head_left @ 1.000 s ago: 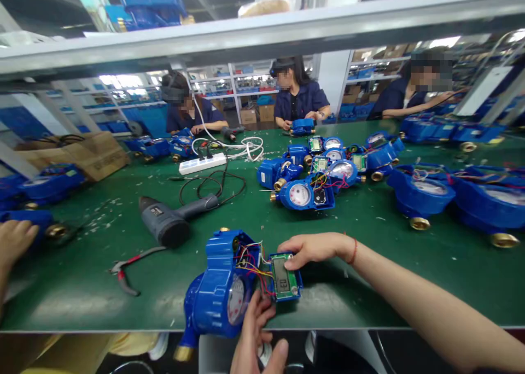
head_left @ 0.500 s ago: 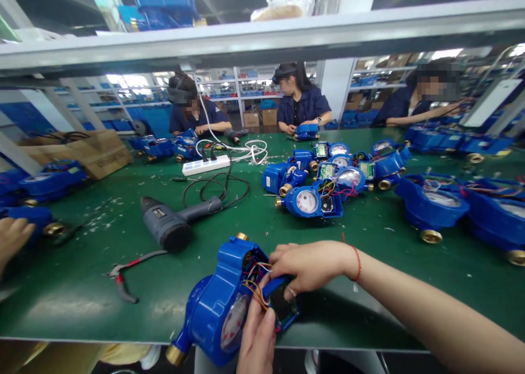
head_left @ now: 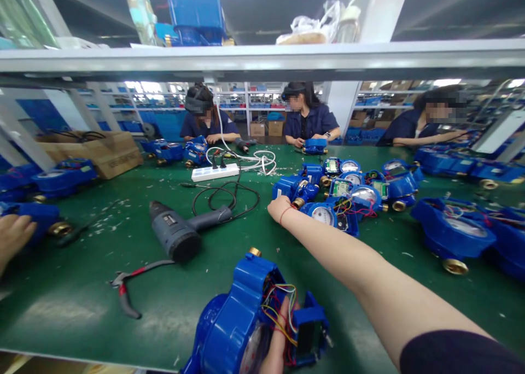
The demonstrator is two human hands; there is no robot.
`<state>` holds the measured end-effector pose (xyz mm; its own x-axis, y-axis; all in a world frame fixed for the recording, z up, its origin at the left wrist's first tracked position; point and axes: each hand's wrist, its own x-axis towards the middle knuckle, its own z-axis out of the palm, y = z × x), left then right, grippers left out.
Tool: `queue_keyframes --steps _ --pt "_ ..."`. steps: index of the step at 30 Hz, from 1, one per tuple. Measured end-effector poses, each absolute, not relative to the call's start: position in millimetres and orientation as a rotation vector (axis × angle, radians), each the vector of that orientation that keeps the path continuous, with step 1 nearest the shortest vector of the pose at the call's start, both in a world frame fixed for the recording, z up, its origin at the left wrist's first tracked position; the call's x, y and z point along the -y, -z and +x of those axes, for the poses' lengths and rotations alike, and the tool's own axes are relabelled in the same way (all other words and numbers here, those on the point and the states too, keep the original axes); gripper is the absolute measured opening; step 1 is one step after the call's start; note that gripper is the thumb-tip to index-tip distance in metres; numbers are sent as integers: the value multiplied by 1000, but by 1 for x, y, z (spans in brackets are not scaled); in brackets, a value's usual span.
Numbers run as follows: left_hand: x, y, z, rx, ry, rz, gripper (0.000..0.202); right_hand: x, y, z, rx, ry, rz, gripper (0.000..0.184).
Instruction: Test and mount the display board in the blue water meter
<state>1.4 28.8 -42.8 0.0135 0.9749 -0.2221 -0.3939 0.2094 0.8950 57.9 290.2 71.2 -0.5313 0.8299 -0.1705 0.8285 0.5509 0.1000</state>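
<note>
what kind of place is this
Most likely a water-meter assembly workshop: a long green bench strewn with blue meters trailing loose wiring, a corded power tool, and uniformed co-workers seated opposite with meters of their own.

Left of centre on your green mat [head_left: 82, 303] lies a grey heat gun [head_left: 176, 234], its black cable [head_left: 225, 196] looping up toward a white power strip [head_left: 215, 172]. Red-handled pliers [head_left: 127, 289] lie at the lower left, just below the gun, with white scraps [head_left: 102, 221] scattered beside it. A cardboard box [head_left: 102, 152] sits at the upper left. Across from you three co-workers [head_left: 307, 120] in dark blue sit at the mat's far edge. Overhead a grey shelf [head_left: 262, 57] carries a blue bin [head_left: 197, 16] and a plastic bag [head_left: 307, 29].
</note>
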Motion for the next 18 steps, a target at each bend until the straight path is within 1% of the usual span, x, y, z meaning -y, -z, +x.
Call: queue_keyframes --steps 2,6,11,12,13,15,16,18 --pt "-38 43 -1 -1045 -1197 682 65 -296 -63 53 -2562 -28 1457 34" --pt "-52 40 5 -1054 -1057 509 80 -302 -59 55 -2626 -85 1560 31" --pt "-46 36 13 -972 -1014 494 81 -291 -90 68 -2952 -194 1792 28" --pt "-41 36 13 -924 -1028 538 85 -286 -97 75 -3016 -190 1852 26" --pt "-36 35 14 -868 -1044 593 93 -279 -103 83 -3074 -167 1909 25" --pt "-26 32 16 -765 -1068 694 115 -262 -105 104 -3178 -60 1972 21" --pt "-22 30 17 -728 -1077 727 124 -253 -101 116 -3222 10 1981 19" --pt "-15 25 19 -691 -1087 736 131 -235 -84 139 -3283 147 1974 18"
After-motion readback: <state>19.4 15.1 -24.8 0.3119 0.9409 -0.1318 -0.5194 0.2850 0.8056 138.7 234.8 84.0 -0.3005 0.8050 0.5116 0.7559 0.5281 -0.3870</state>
